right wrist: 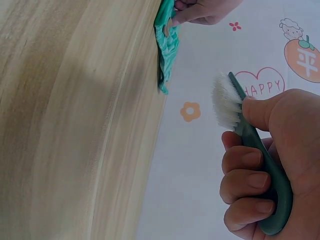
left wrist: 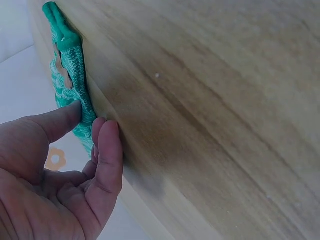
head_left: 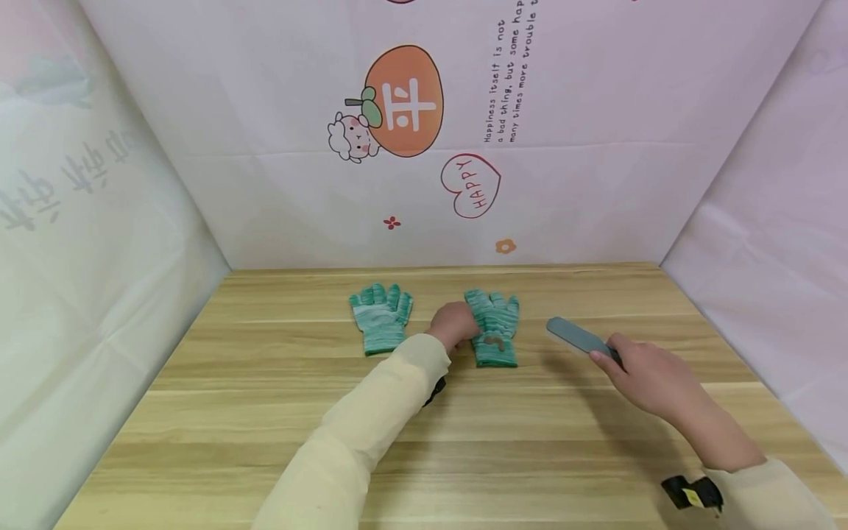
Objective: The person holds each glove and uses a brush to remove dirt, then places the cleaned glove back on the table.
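Observation:
A green-and-white knit glove (head_left: 498, 313) lies on the table, fingers away from me, with a brown smear (head_left: 495, 341) near its cuff. My left hand (head_left: 453, 324) pinches its left edge; in the left wrist view the thumb presses the knit of the glove (left wrist: 75, 65) and the fingertips are at its underside. Off to the right, my right hand (head_left: 662, 379) grips a dark green scrub brush (head_left: 576, 336) above the tabletop. White bristles (right wrist: 226, 102) show in the right wrist view, with the thumb along the back of the brush and fingers curled round its handle.
A second matching glove (head_left: 383, 316) lies flat to the left of my left hand. The wood-grain table (head_left: 265, 412) meets a printed white backdrop (head_left: 278, 213) at its far edge. White sheets also hang along the left and right sides.

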Available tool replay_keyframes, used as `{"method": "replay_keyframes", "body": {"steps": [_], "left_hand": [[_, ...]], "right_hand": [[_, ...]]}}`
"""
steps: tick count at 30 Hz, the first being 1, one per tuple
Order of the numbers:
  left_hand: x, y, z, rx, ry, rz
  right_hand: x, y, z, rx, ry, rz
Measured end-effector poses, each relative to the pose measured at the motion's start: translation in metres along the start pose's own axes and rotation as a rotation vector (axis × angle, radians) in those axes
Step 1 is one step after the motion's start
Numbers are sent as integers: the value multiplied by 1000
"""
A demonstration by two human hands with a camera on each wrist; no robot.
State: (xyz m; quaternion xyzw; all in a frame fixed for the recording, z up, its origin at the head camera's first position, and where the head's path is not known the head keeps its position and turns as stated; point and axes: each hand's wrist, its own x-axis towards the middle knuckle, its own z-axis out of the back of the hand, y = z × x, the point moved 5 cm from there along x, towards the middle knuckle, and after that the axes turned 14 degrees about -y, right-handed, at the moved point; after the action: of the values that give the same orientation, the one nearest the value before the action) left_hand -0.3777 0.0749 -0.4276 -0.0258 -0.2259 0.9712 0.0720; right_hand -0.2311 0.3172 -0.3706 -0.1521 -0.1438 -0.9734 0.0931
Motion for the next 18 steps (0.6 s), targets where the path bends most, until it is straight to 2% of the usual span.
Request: {"method": "replay_keyframes", "body": {"steps": [6,18], "left_hand": [[0,2,3,-24,-13,5],[1,7,6,-49,13,14]], "right_hand": [[-1,0,-1,2,-4,2],[-3,0,-1,2,-8,7]]}}
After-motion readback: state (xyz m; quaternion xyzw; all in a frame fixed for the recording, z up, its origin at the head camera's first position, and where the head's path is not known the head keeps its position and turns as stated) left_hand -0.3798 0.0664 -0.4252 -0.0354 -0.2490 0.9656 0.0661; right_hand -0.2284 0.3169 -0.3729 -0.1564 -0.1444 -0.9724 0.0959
